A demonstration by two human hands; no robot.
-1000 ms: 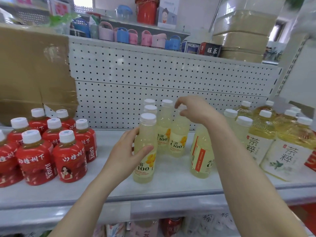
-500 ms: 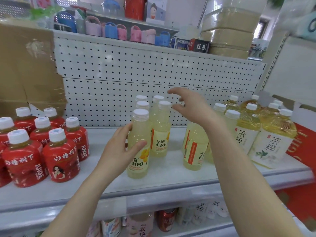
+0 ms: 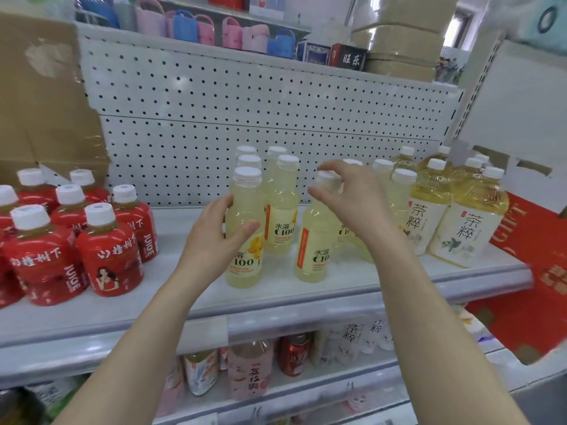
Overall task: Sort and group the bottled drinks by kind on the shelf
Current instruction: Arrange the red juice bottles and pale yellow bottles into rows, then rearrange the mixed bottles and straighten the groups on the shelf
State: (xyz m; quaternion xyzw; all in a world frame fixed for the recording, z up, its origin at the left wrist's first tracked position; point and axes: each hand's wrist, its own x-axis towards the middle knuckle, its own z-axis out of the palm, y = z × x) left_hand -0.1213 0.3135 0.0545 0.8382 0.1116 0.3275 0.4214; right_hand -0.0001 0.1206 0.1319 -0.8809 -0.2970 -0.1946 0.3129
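On the grey shelf (image 3: 276, 297) stand pale yellow C100 bottles with white caps. My left hand (image 3: 216, 236) wraps the front one (image 3: 245, 259), which stands upright on the shelf. Several more C100 bottles (image 3: 280, 210) cluster right behind it. My right hand (image 3: 346, 200) hovers over the cap of another C100 bottle (image 3: 314, 253) to the right, fingers curled around the cap; contact is unclear. Red juice bottles (image 3: 107, 250) are grouped at the left. Golden tea bottles (image 3: 466, 222) with white labels stand at the right.
A white pegboard (image 3: 245, 118) backs the shelf. A cardboard box (image 3: 43, 102) sits at the back left. The lower shelf holds assorted drinks (image 3: 250, 374) and a red can (image 3: 294, 354). A red carton (image 3: 534, 262) stands at the right.
My right hand has come down from an open hover at the back onto the cap of the right C100 bottle. My left hand keeps its hold on the front bottle.
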